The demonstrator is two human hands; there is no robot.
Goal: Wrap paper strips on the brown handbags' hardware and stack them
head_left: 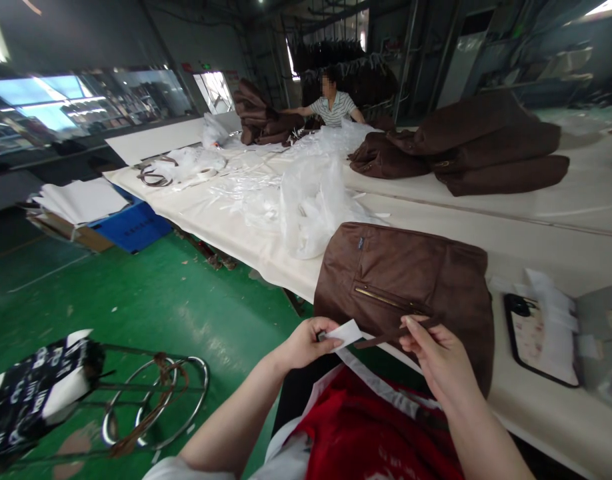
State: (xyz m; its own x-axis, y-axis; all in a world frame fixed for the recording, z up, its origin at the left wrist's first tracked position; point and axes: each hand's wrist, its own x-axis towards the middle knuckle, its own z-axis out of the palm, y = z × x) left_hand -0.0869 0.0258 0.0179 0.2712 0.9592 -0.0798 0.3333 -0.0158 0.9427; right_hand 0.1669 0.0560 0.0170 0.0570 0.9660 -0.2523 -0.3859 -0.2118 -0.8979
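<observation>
A brown bag (386, 273) with a brass zipper and a small blue tag lies at the near edge of the table. My left hand (309, 343) pinches a small white paper piece (346, 333) just in front of the bag's near edge. Over the bag's lower right part, my right hand (431, 347) has its fingers closed on a thin brown strap (373, 342). The strap's free end points left, close to the white piece.
Clear plastic bags (311, 207) lie behind the bag on the table (526, 240). More brown bags (491, 143) are further back. A phone (541, 340) rests at the right. A person (333, 107) stands across. A metal-ringed stool (156, 400) is at lower left.
</observation>
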